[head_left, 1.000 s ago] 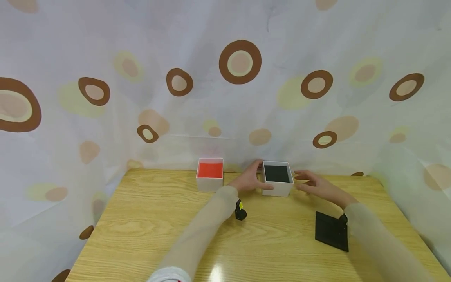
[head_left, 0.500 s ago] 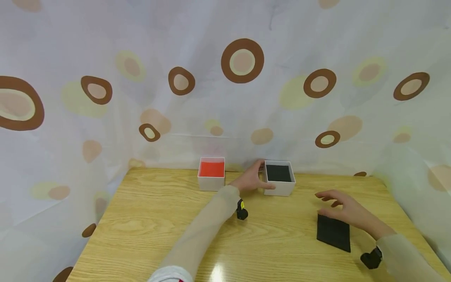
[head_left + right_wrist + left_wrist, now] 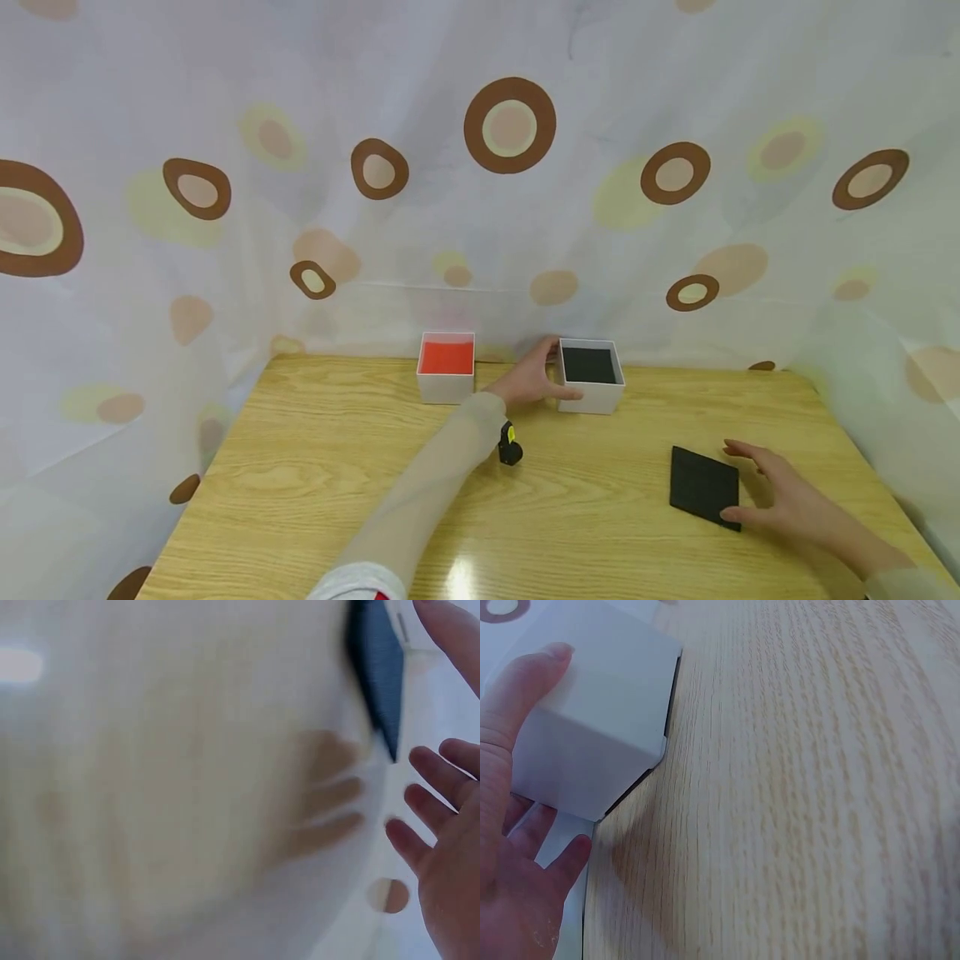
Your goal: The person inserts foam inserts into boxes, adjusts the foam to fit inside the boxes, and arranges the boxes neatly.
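While the red-lined box (image 3: 446, 367) stands untouched at ten o'clock on the surface (image 3: 315, 483), we find the left hand (image 3: 531, 380) holding the black-lined box (image 3: 590, 377) just to its right, thumb along the near wall and fingers round the left wall. The left wrist view confirms the thumb pressed flat on the white wall, the fingers tucked beside it. At four o'clock lies the black square lid (image 3: 703, 497), flat on the surface and well apart from both boxes. The right hand (image 3: 787, 500) sits at its right edge, fingers spread and fairly straight, thumb at the near corner; we cannot tell whether it touches the lid, and the right wrist view is too blurred to settle it.

In our judgement the work is at an early stage: the black-lined box is steadied and open, the lid not yet lifted. Nothing stands between lid and box; the wrist-worn camera (image 3: 511, 448) and the spotted curtain (image 3: 510, 167) behind lie clear of that path.
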`<state>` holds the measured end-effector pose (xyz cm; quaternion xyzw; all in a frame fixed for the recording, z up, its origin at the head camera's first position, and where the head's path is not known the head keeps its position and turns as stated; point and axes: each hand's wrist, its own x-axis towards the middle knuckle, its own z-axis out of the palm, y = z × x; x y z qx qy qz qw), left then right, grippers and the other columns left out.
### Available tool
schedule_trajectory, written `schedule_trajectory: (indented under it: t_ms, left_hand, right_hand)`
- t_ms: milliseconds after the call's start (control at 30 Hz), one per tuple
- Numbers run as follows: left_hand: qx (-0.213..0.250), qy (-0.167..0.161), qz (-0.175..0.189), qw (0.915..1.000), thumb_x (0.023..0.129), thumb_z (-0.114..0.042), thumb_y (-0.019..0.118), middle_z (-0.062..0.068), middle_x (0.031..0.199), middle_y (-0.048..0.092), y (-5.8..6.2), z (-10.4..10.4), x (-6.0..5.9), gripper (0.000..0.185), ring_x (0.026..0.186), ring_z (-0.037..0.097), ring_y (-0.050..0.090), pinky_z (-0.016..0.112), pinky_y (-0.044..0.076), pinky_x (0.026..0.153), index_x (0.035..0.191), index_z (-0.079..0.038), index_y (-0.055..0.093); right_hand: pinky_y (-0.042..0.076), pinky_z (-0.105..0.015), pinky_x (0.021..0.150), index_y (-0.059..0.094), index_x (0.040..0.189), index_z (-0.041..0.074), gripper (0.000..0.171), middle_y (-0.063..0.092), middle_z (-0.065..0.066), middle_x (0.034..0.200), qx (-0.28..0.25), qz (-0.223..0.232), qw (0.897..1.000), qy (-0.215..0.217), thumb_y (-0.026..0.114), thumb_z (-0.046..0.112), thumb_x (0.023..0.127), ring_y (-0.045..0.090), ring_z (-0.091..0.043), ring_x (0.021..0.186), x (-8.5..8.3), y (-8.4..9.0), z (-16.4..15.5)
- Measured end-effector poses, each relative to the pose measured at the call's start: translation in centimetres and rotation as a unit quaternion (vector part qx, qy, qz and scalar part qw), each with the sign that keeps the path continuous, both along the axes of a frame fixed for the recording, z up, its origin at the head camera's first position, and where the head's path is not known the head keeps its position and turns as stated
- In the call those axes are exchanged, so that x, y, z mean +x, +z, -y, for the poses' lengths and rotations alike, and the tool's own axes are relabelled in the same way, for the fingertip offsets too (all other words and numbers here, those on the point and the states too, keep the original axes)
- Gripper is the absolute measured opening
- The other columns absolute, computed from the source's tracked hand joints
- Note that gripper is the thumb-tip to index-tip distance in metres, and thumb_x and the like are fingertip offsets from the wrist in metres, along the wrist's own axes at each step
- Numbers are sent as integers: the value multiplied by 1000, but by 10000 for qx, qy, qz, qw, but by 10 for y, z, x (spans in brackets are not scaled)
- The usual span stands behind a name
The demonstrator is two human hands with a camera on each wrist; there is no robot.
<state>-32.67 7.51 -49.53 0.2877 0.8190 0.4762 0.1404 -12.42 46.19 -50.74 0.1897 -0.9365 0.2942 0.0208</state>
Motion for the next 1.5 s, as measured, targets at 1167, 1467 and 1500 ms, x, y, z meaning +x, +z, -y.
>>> schedule_trajectory:
  t_ms: [1167,1467,1500]
  left_hand:
    - [147,37,30,9999,79,-33,94,2,152,45,-5,0,0,101,138,16,46,30,36,118,157,-13,32]
    - [181,32,22,9998,79,-33,93,2,153,45,-4,0,1,101,139,17,46,29,36,119,157,-13,32]
    - [191,31,13,9998,80,-33,93,2,153,45,-4,0,1,101,139,17,46,29,36,119,157,-13,32]
  right_hand:
    - [49,-26,82,57,137,4,87,54,-10,131,1010,-828,9914,-75,99,34,67,41,4,116,6,-16,-1]
    - [55,-49,82,51,144,-2,84,56,-14,132,1136,-337,9928,-149,91,33,79,59,-40,112,7,-8,1]
    - [56,-46,81,52,145,-2,85,57,-12,131,1210,-406,9917,-171,92,34,78,60,-37,111,7,-8,0]
